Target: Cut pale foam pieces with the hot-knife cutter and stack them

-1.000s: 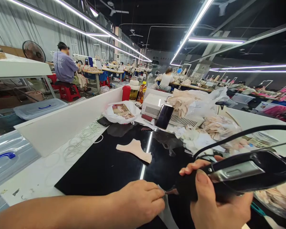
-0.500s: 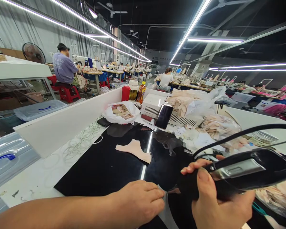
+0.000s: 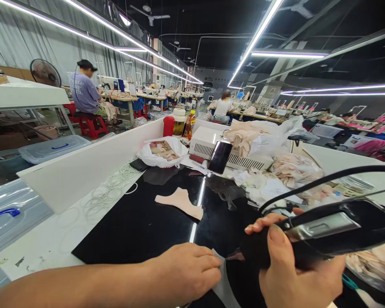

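My left hand (image 3: 192, 270) rests low in the middle, its fingers curled together and pressed on a translucent whitish strip (image 3: 226, 284) on the glossy black work surface (image 3: 125, 231). My right hand (image 3: 295, 261) is wrapped round a black corded handheld tool (image 3: 333, 231) with a silver plate on its side. The tool's front end is dark against the black surface, so I cannot tell whether it touches the strip. Beyond both hands, a beige cut piece of fabric (image 3: 181, 202) lies flat and apart from them.
A thick black cable (image 3: 327, 176) arches above my right hand. Behind are a phone (image 3: 220, 157), a white vented box (image 3: 205, 141) and bags of beige pieces (image 3: 295, 169). Pale rings (image 3: 107, 194) lie along the left white wall (image 3: 93, 167). Two people sit farther off.
My right hand and the tool have shifted very slightly to the right. The left hand stays in place on the strip, and the beige piece has not moved.
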{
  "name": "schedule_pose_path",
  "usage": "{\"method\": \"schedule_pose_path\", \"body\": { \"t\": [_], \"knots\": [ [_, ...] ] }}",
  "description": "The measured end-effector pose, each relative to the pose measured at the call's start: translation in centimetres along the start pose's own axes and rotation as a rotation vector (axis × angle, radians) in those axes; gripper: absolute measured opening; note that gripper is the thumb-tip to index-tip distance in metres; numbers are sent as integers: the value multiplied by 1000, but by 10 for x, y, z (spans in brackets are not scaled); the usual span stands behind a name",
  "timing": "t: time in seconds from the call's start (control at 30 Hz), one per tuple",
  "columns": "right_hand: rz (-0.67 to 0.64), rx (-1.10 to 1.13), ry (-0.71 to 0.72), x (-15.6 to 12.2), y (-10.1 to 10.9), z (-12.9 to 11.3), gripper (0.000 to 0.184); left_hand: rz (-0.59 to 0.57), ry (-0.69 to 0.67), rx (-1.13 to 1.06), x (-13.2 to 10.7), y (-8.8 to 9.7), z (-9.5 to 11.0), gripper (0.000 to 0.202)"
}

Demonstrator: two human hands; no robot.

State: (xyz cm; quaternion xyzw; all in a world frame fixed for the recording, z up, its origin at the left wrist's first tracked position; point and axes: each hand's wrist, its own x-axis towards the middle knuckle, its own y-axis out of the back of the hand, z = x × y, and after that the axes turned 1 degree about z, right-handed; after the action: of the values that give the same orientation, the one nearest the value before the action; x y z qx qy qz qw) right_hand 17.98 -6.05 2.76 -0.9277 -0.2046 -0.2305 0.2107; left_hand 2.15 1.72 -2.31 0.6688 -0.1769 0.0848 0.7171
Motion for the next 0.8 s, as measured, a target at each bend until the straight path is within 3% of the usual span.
{"method": "schedule_pose_path", "body": {
  "t": [0.43, 0.8],
  "knots": [
    [-39, 17, 7, -6, -2, -3, 50, -3, -2, 21, 0, 1, 2, 20],
    [3, -20, -3, -4, -2, 0, 52, -5, -2, 36, 2, 3, 2, 21]
  ]
}}
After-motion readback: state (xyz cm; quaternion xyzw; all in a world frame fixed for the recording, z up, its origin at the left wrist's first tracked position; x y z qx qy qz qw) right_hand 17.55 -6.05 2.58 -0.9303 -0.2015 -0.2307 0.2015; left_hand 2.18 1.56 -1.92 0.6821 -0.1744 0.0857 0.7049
